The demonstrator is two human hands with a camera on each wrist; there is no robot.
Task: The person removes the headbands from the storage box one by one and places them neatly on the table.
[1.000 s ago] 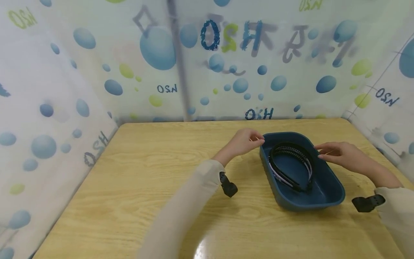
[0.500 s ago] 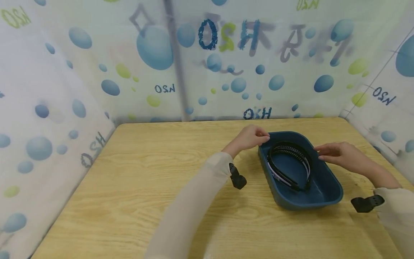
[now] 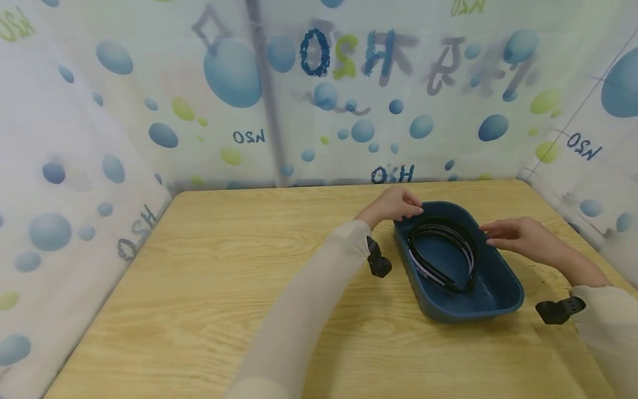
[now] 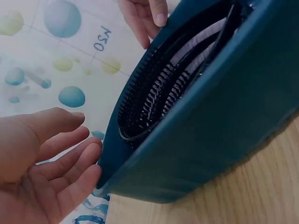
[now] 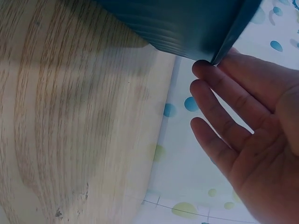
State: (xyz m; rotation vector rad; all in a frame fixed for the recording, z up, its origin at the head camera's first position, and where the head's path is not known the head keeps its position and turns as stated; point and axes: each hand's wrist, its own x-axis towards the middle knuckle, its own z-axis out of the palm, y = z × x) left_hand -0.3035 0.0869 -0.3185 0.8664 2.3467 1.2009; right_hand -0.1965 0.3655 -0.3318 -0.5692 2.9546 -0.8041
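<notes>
A dark blue plastic basin (image 3: pixel 498 280) sits on the right half of the table. Inside it lie several hair bands (image 3: pixel 443 224), black and toothed, with pale lavender showing among them. At the basin's far left corner is my left hand (image 3: pixel 391 204). Its loosely bent fingers reach the rim in the left wrist view, while the thumb (image 4: pixel 70 119) stays apart from it. My right hand (image 3: pixel 530 241) pinches the right rim. In the right wrist view its index fingertip lies on the outer side, the thumb partly hidden behind the rim, and the other fingers are extended.
The wooden table (image 3: pixel 249 266) stretches to the left and front of the basin. Behind it hangs a white curtain (image 3: pixel 319 127) printed with blue and green dots, and similar sheets close in both sides.
My left hand has moved right and slightly away along the basin's far left corner. The right hand keeps its place at the right rim. The view has shifted slightly.
</notes>
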